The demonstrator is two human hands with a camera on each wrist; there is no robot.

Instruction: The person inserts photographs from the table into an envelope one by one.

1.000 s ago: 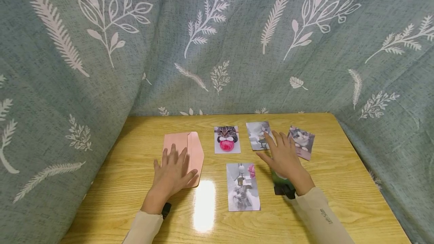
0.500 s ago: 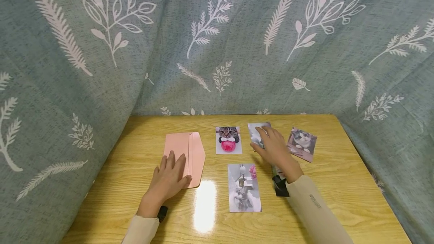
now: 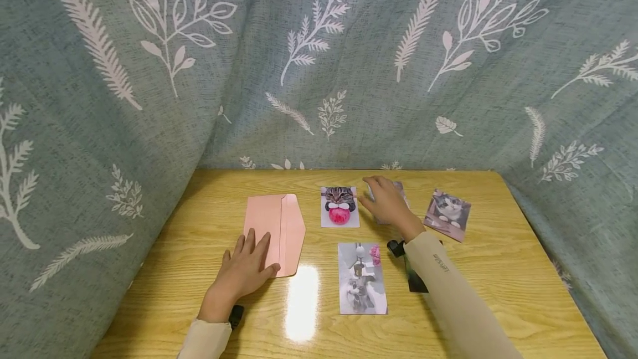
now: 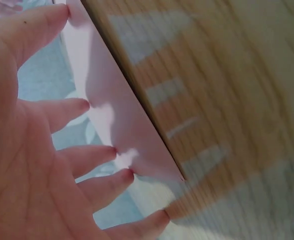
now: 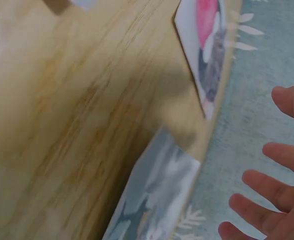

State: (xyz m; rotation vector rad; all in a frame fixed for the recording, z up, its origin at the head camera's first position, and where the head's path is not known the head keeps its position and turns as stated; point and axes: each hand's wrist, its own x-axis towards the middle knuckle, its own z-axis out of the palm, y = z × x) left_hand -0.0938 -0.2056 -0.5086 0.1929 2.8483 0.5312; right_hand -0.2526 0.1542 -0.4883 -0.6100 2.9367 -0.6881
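A pink envelope (image 3: 266, 215) lies on the worktop (image 3: 169, 303), partly under the person's left hand (image 3: 244, 270), fingers spread wide. Right of the envelope sits a tabby-cat photo (image 3: 340, 207); farther right, the right hand (image 3: 389, 202) hovers over a grey photo (image 5: 157, 190), fingers apart.

Wood-grain surface (image 3: 164, 270) bearing a pink envelope (image 3: 269, 216) at left; toward the far edge, left to right, a cat-and-ball print (image 3: 340, 207), a pale print (image 3: 401, 189) (largely hidden) and a cat portrait (image 3: 448, 215), askew; nearer, a grey print (image 3: 361, 278) and, to its right, a dark print (image 3: 416, 281).
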